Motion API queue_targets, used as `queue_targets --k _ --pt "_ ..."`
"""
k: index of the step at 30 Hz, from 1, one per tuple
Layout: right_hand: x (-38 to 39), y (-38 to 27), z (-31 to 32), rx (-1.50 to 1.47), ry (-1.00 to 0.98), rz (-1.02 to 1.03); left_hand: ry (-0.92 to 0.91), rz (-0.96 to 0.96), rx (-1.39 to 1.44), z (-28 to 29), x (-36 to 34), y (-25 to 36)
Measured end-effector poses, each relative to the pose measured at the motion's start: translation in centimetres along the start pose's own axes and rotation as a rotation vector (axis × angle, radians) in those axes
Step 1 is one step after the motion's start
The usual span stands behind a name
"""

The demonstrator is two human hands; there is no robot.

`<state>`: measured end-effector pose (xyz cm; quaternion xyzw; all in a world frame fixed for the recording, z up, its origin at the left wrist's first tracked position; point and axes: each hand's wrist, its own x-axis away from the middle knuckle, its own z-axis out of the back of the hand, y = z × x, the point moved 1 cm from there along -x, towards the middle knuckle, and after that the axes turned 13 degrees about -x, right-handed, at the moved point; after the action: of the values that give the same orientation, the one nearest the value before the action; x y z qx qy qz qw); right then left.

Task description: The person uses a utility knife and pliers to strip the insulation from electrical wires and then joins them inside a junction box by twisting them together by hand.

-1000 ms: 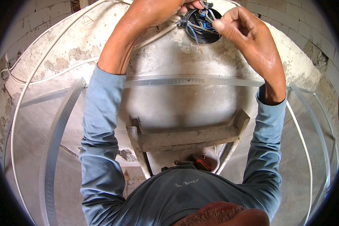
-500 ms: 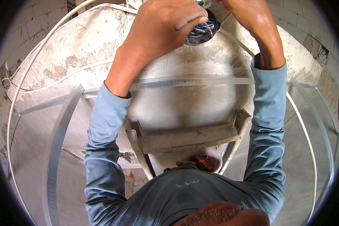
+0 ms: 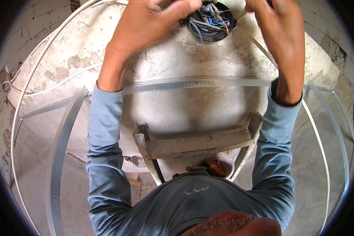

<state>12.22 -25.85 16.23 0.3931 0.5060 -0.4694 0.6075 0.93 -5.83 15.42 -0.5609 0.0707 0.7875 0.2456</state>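
Observation:
A round black junction box (image 3: 214, 36) is set in the rough plastered wall at the top, packed with blue, grey and white wires (image 3: 210, 21) and bare copper ends. My left hand (image 3: 143, 29) is at its left side, thumb stretched across the box's upper rim; the fingers curl toward the thumb tip, partly cut off by the top edge. What they pinch is hidden. To the right of the box, apart from it, my right hand (image 3: 281, 33) is slightly blurred, its fingers bent around something dark that I cannot make out.
A metal profile (image 3: 192, 82) runs across the wall below the box, with upright profiles (image 3: 61, 157) at both sides. White cable (image 3: 17, 118) loops at the left. Below me stand a worn ladder (image 3: 200, 145) and a bucket (image 3: 229, 167) holding red-handled tools.
My hands have drawn apart: the left moved left off the box, the right moved right and lower. More of the box and its wires shows now.

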Motion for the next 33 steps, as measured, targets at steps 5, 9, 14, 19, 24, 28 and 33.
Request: queue_targets --k 5,9,14,19,24,28,33 --pt "5.7 0.0 -1.3 0.193 -0.086 -0.005 0.180 0.081 0.101 0.5 1.1 -0.7" --pt "7.1 1.0 -2.0 0.327 -0.138 -0.084 0.109 -0.186 -0.321 -0.6 1.4 -0.7" --pt "6.3 2.2 -1.8 0.070 -0.148 -0.138 0.182 -0.373 -0.502 -2.6 1.5 -0.3" --pt "6.8 2.5 -2.0 -0.244 -0.117 -0.486 0.224 -0.104 -0.260 -3.1 1.0 0.4" --pt "7.4 1.6 -2.3 -0.320 -0.066 -0.463 0.266 -0.480 -0.409 -3.6 -0.3 -0.4" --pt "7.2 2.3 -2.3 -0.283 -0.073 -0.318 0.157 -0.424 -0.448 -3.2 -0.5 -0.3" --pt "7.8 2.3 -2.6 -0.390 -0.026 -0.398 -0.059 -0.374 -0.550 -1.5 0.0 0.8"
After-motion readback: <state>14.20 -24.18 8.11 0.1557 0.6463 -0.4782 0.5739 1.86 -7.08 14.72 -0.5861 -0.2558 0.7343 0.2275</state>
